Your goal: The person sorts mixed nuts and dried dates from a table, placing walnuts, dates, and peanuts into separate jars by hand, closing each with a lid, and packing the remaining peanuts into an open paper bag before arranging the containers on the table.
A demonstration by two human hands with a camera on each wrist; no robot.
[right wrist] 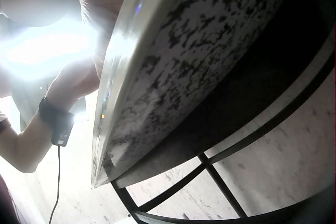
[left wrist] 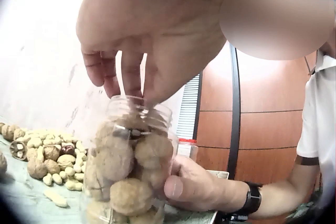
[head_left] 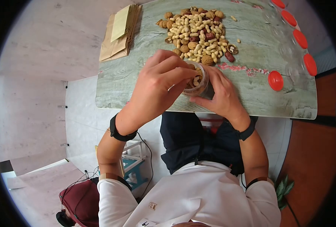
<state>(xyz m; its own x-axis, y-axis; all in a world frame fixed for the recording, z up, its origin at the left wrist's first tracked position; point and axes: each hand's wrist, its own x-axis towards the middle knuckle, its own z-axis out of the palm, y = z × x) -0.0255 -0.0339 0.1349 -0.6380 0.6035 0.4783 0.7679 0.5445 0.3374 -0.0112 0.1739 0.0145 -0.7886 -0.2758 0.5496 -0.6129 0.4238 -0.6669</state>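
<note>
A clear plastic jar [head_left: 201, 90] filled with walnuts [left wrist: 131, 196] stands near the table's front edge. My left hand [head_left: 158, 81] is over it, wrist high, with fingers pointing down into the mouth. In the left wrist view these fingers [left wrist: 132, 74] look fairly straight, their tips hidden behind the clear rim. A cracked walnut [head_left: 196, 80] shows at the mouth in the head view. My right hand [head_left: 224, 92] holds the jar's side, thumb toward me. The right wrist view shows mostly the table's edge and underside [right wrist: 173, 72].
Beyond the jar lies a pile of peanuts [head_left: 192, 28] mixed with walnuts and red dates [head_left: 229, 56]. Folded paper bags [head_left: 117, 41] lie at the back left. Several clear jars with red lids [head_left: 276, 80] line the right side. A maroon-clad person [head_left: 83, 200] is at lower left.
</note>
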